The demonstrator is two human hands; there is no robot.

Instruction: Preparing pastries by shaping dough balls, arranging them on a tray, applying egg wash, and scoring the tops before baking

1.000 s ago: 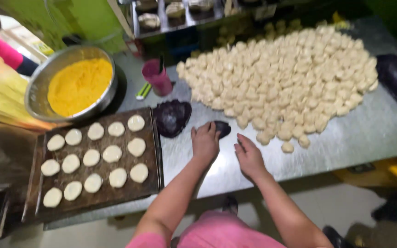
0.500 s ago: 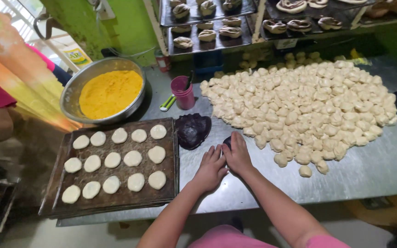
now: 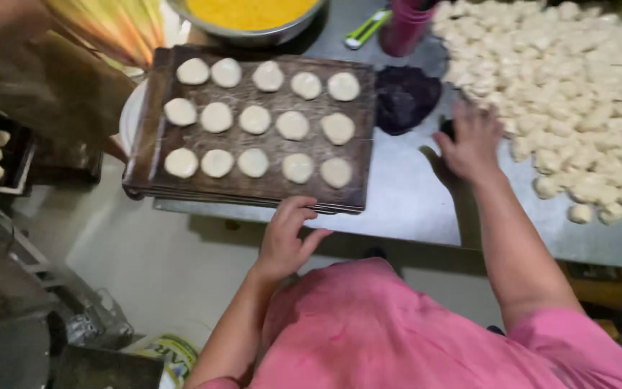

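**Inspector:** Left hand [image 3: 286, 238]?

**Assistant:** At the near edge of the tray [image 3: 181, 184], fingers curled against the rim, thumb spread. It touches the tray; whether it grips it cannot be told.

**Inspector:** Tray contents?

**Assistant:** Fifteen flat dough rounds [image 3: 255, 119] in three rows. The tray lies on the tabletop [image 3: 412, 202], its near left part overhanging the edge.

**Inspector:** Right hand [image 3: 473, 140]?

**Assistant:** Right of the tray, palm down, fingers spread wide, over a small dark lump [image 3: 446, 128]. It holds nothing that shows.

**Inspector:** Surroundings?

**Assistant:** A dark purple mass [image 3: 406, 97] just beside the tray's right end. A heap of dough pieces [image 3: 577, 94] further right. Beyond the tray, a bowl [image 3: 253, 32] of yellow filling and a pink cup [image 3: 404, 29].
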